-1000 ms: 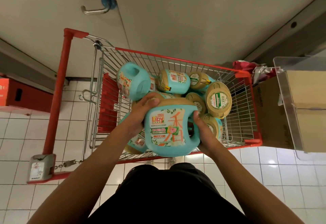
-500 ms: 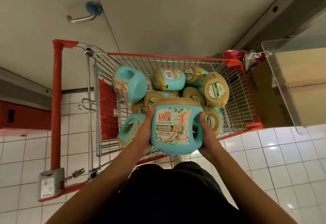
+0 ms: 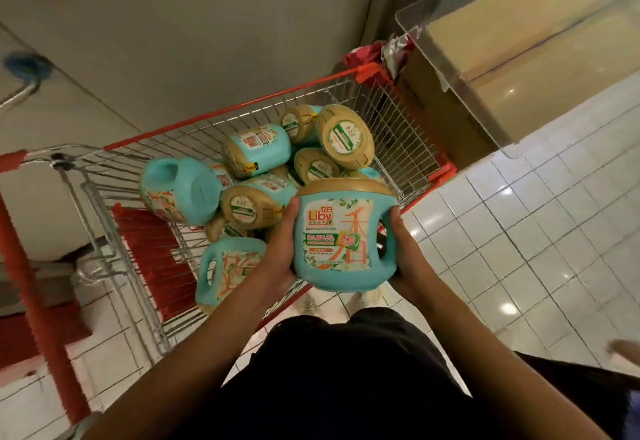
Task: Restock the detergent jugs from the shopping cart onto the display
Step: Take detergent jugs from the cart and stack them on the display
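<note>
I hold a teal detergent jug [image 3: 341, 237] with a tan lid and a "Liby" label upright over the near right corner of the shopping cart [image 3: 242, 117]. My left hand [image 3: 282, 252] presses its left side and my right hand [image 3: 403, 259] cups its handle side. Several more teal jugs [image 3: 256, 150] lie piled on their sides in the red-framed wire cart. A clear acrylic display bin [image 3: 446, 68] with a beige surface behind it stands to the right of the cart.
A brown cardboard box [image 3: 426, 107] sits between the cart and the display bin. A door with a metal handle [image 3: 20, 93] stands beyond the cart at left. White tiled floor [image 3: 536, 231] spreads to the right. A foot shows at the right edge [image 3: 625, 349].
The jug has come up out of the pile and moved right, toward me and the cart's near corner. My view has swung right, bringing more floor and the display bin into sight.
</note>
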A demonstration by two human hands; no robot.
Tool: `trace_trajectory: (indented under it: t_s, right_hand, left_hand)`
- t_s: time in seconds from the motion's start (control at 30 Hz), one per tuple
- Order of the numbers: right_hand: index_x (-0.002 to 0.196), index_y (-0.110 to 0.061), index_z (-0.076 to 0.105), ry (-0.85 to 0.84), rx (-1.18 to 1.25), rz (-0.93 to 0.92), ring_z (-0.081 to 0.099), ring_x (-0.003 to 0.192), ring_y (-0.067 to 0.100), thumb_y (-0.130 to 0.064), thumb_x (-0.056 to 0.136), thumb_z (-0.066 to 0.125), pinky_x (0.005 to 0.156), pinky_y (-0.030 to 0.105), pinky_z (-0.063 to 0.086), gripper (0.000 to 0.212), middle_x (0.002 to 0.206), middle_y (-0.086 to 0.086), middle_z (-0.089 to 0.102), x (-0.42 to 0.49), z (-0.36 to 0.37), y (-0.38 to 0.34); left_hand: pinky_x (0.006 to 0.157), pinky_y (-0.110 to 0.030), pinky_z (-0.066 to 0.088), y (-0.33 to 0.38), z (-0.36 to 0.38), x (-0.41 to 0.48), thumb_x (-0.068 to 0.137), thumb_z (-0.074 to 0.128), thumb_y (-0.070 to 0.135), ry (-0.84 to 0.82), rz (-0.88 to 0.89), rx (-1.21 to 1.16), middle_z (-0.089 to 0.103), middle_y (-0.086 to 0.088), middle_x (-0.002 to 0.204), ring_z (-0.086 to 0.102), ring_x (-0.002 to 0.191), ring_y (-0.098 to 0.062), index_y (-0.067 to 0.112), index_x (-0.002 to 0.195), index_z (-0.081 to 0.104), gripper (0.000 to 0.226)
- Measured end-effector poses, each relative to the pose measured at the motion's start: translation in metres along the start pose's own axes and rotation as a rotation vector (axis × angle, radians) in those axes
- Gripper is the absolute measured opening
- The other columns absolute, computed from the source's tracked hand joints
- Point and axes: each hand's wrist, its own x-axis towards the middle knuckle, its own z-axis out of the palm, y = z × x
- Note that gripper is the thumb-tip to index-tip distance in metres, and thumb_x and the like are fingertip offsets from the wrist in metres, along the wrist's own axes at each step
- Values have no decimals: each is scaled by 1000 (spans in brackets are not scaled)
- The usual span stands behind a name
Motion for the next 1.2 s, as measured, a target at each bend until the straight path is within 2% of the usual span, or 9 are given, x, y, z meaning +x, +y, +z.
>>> trace_trajectory:
  t_s: [0.13,0.27,0.4,0.57,0.73,0.87,0.93,1.03,1.2]
  right_hand:
    - [132,-37,65,36,63,-26,72,119,29,-73,89,48,104,59,56,59,129,8,74,-11,-41,-6]
    - [140,-36,60,66,138,-41,75,114,24,-73,91,45,104,58,56,63,129,9,73,-24,-93,-14]
    - [151,-29,51,107,203,-34,67,125,40,-71,90,45,107,63,52,74,137,22,66,-37,-152,-26]
    - [155,-21,47,161,282,-40,67,126,38,-68,87,48,104,59,56,83,140,22,65,-53,-231,-45]
    - [153,-22,49,198,349,-68,65,128,39,-69,87,48,108,62,52,80,142,23,63,-70,-308,-58]
    - [153,-21,47,218,388,-132,64,130,42,-68,90,49,110,66,48,79,145,26,59,-83,-358,-64]
    - [153,-19,48,247,409,-156,65,129,41,-76,82,60,109,65,50,91,145,24,60,-89,-376,-67]
    - [145,-20,55,280,434,-175,67,125,40,-85,56,81,104,62,54,114,137,20,66,-94,-400,-73]
    - [147,-23,54,348,551,-187,69,124,39,-86,52,83,104,60,55,118,133,19,70,-90,-435,-81]
  left_hand:
    - [86,-48,64,-11,43,13,94,46,73,-59,-53,117,75,-16,129,74,116,-34,26,118,82,64]
    - [98,-54,60,-31,92,24,94,49,76,-66,-52,238,71,-17,134,69,124,-36,22,133,74,71]
    - [88,-46,63,-60,149,33,93,48,77,-118,-67,328,75,-13,130,73,120,-31,30,122,80,64]
    - [90,-47,63,-101,223,47,96,48,77,-137,-97,403,73,-15,132,70,123,-34,27,127,77,66]
    - [94,-50,62,-143,292,67,102,37,74,-225,-135,476,73,-15,133,70,123,-33,28,129,76,66]
    - [96,-50,62,-168,343,82,96,41,76,-287,-171,536,71,-17,135,70,124,-34,23,135,72,73]
    - [99,-52,60,-178,365,90,98,39,74,-312,-188,571,71,-17,135,69,125,-35,20,139,69,74]
    - [104,-54,57,-189,395,102,99,37,72,-340,-224,627,72,-17,134,69,125,-35,18,142,65,75]
    - [97,-50,61,-201,444,130,105,32,67,-401,-275,726,74,-15,131,71,122,-34,18,140,65,69]
